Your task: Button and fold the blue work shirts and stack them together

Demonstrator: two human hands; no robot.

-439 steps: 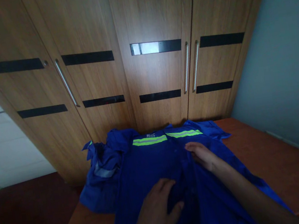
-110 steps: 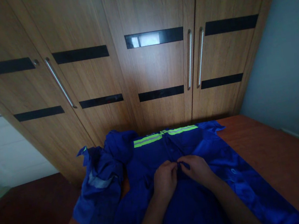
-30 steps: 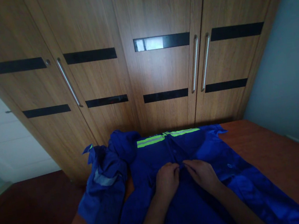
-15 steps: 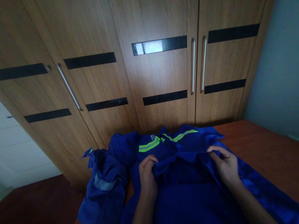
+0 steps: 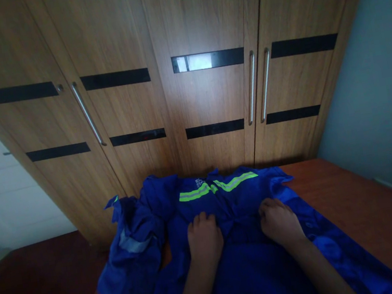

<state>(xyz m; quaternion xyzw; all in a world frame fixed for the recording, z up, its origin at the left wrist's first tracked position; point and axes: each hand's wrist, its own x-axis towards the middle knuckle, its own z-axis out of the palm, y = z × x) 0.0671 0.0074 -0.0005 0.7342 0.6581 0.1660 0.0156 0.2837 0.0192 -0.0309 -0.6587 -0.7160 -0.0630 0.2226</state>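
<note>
Spread apart now, my hands have gone from pinching together at the middle of the blue garment point(image 5: 249, 266) to well apart on its front. Left hand point(image 5: 204, 237) is curled, knuckles up, and right hand point(image 5: 280, 220) is curled too; half a second ago they held a fold lifted between them, and that fold's down flatter now. Can't really tell if either one's still gripping cloth. The garment's lying on the reddish-brown table point(image 5: 355, 192), in front of the wooden wardrobe point(image 5: 214, 149). Its green reflective stripes point(image 5: 236, 181) run across the chest nearest the wardrobe, and they sit bent near the middle, where a second back they were straighter. The bunched blue cloth with a grey band point(image 5: 134, 258) is left of my hands, also in front of the wardrobe.
</note>
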